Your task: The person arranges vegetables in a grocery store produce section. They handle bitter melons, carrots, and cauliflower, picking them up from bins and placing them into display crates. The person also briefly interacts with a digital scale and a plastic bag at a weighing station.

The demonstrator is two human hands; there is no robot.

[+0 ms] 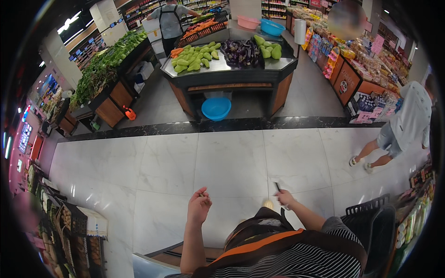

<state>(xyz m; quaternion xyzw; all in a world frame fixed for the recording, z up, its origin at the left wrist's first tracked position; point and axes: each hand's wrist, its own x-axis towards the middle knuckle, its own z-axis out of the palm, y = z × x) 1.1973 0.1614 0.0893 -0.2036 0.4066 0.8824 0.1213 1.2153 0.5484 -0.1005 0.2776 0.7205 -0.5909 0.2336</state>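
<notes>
My left hand [199, 204] is raised over the pale tiled floor, its fingers curled around a small greenish thing that is too small to name. To the right, my right hand [285, 198] grips a dark, narrow tool [277, 186], its tip pointing up and left; the kind of tool cannot be told. The two hands are apart, in front of my dark apron with an orange band [259, 246]. Ahead stands a produce stand [226, 74] bearing green gourds or squash [194, 58], purple eggplants [241, 52], light green pear-shaped vegetables [271, 48] and carrots [201, 28].
A blue plastic basin [216, 108] sits beneath the stand. Leafy greens [100, 66] fill a left-hand counter. One person [405, 121] walks at right; another [171, 21] stands behind the stand. Black crates [368, 208] are close at my right, boxed produce [92, 222] at lower left.
</notes>
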